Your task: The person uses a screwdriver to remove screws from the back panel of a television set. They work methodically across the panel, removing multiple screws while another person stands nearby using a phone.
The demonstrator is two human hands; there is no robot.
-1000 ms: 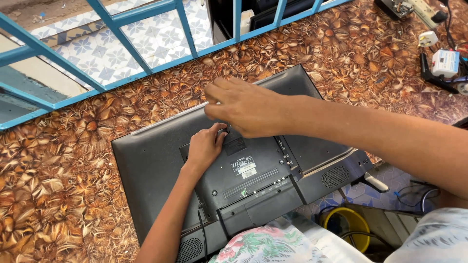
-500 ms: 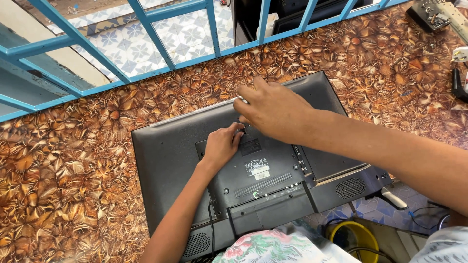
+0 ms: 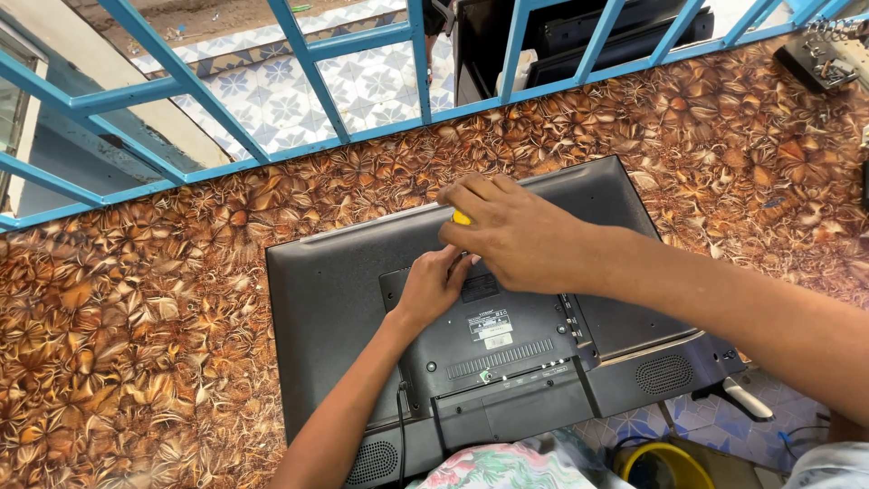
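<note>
A black flat monitor [image 3: 344, 299] lies face down on the brown patterned table [image 3: 136, 335], its back panel up, with a white label [image 3: 489, 326] and vent slots. My right hand [image 3: 516, 231] is closed around a tool with a yellow handle [image 3: 462, 218], held upright over the upper middle of the back panel. My left hand [image 3: 434, 285] rests just below it, fingertips pinched at the tool's lower end against the panel. The tool's tip is hidden by both hands.
A blue metal railing [image 3: 308, 54] runs along the table's far edge, with tiled floor below. Dark equipment [image 3: 824, 54] sits at the top right corner. A yellow bucket [image 3: 661, 466] and a white-handled tool [image 3: 747, 398] lie below the near edge.
The camera view shifted, so the monitor now sits further right and lower. Both hands stay together on the back panel; the yellow handle now shows under my right hand.
</note>
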